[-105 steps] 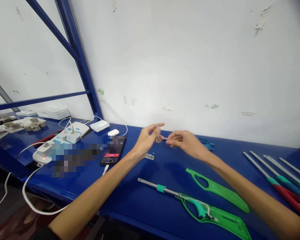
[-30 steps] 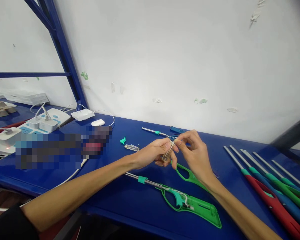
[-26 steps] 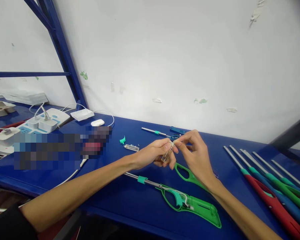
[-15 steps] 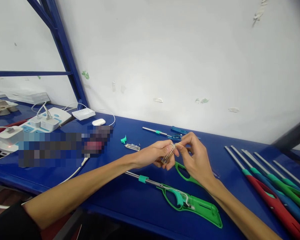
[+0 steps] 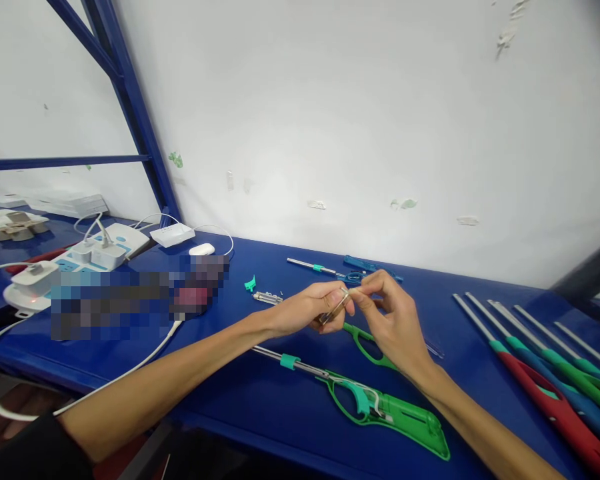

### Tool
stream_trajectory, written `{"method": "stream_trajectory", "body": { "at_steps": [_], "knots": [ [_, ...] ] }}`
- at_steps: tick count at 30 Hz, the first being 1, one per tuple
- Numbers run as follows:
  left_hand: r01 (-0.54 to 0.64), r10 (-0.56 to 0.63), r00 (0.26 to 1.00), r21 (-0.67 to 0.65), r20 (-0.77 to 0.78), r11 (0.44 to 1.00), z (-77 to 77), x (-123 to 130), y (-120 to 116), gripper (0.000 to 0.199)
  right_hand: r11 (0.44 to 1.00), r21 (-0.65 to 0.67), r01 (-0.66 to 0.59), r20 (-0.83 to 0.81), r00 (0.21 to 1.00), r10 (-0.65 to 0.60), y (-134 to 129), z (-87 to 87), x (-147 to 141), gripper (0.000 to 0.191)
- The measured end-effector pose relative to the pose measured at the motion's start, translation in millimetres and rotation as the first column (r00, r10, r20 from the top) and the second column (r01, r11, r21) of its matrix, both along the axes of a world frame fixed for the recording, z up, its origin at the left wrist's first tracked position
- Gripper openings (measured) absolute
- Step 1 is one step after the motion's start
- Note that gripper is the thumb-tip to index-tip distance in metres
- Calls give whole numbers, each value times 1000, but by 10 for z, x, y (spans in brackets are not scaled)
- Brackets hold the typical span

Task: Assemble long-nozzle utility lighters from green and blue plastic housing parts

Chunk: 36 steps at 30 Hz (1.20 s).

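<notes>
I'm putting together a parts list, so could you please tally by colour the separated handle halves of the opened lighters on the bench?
Green: 2, the tube-fitted green half and the loose green half, partly behind the right hand
Blue: 2, the tube-end blue half and the loose blue half beyond it
Total: 4

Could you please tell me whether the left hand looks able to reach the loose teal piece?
Probably yes: the teal piece lies uncovered on the blue table, though the left hand may need to release the clear part.
</notes>
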<state>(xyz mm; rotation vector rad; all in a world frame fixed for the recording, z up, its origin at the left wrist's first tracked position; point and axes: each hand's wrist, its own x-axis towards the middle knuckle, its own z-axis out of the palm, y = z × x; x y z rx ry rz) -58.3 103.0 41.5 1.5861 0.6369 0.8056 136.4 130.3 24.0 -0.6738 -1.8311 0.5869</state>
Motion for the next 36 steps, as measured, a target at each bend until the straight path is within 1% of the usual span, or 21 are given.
{"method": "stream_trajectory", "body": {
  "at_steps": [5,9,15,20,24,29,36],
  "knots": [
    [-56,57,998,-20,24,998,20,-1,1,45,999,-24,29,12,1000,-29,26,42,27,21],
    [-75,75,997,-38,22,996,0,4,-2,43,998,10,67,44,997,-67,33,46,43,22],
    [-61,62,998,-51,24,997,16,8,-16,41,976,173,135,112,981,-156,39,57,60,18],
    [-38,39,999,-60,21,997,35,4,-29,41,931,338,141,166,964,-207,52,57,79,14],
    [-25,26,1000,-57,14,998,46,12,-38,41,890,435,137,188,953,-239,50,50,94,14],
    [-34,34,999,-42,0,999,59,41,-55,44,851,503,150,187,943,-276,28,54,84,17],
    [-95,95,995,-9,-29,995,58,71,-90,48,818,546,180,174,931,-321,-20,35,46,17]
  ]
}}
